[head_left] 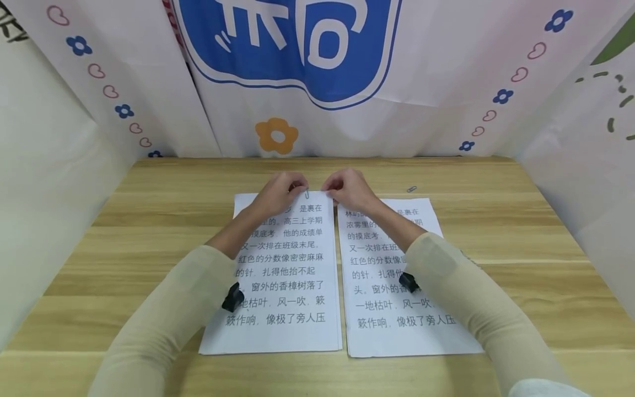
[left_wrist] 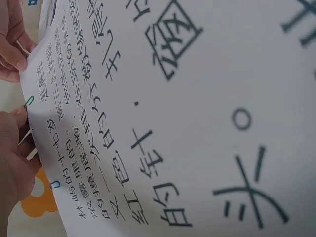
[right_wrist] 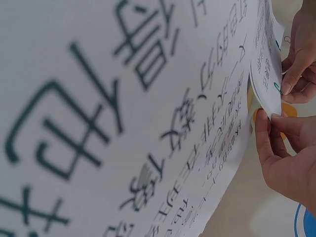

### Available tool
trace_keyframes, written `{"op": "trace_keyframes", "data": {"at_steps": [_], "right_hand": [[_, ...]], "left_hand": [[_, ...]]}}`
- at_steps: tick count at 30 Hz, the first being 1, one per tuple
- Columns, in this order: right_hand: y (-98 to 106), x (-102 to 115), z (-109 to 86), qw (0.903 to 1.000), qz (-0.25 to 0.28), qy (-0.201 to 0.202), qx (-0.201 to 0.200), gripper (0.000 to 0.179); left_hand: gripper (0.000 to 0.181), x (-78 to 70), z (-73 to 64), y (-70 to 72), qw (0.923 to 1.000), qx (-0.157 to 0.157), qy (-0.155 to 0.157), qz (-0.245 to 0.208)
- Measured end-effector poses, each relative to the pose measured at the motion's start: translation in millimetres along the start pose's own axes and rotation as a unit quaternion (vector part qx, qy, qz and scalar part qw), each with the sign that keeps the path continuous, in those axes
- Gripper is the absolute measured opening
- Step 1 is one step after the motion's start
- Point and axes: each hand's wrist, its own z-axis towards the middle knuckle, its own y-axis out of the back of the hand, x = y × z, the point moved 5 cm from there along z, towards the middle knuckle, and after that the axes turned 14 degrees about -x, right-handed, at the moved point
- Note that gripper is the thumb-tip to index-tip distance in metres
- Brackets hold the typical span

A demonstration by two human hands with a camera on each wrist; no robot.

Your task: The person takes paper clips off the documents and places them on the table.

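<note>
Two stacks of printed paper lie side by side, the left stack and the right stack. At the left stack's top edge, my left hand pinches the outer end of a green paper clip that sits over the edge. My right hand pinches the same stack's top right corner between thumb and fingers; the right wrist view shows this corner lifted. A blue paper clip is on that top edge farther left, hidden behind my left hand in the head view.
A loose paper clip lies on the wooden table beyond the right stack. Small thin items beside my right sleeve are partly hidden. A printed cloth backdrop borders the table's far edge.
</note>
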Motion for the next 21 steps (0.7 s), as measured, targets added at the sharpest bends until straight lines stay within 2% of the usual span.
{"op": "trace_keyframes", "data": {"at_steps": [11, 21], "right_hand": [[-0.7, 2.0, -0.8, 1.0, -0.003, -0.008, 0.002, 0.014], [0.0, 1.2, -1.0, 1.0, 0.0, -0.005, -0.003, 0.014]], "left_hand": [[0.015, -0.8, 0.0, 0.8, 0.9999, -0.009, -0.007, -0.002], [0.014, -0.9, -0.2, -1.4, 0.9995, -0.011, 0.026, -0.016]]}}
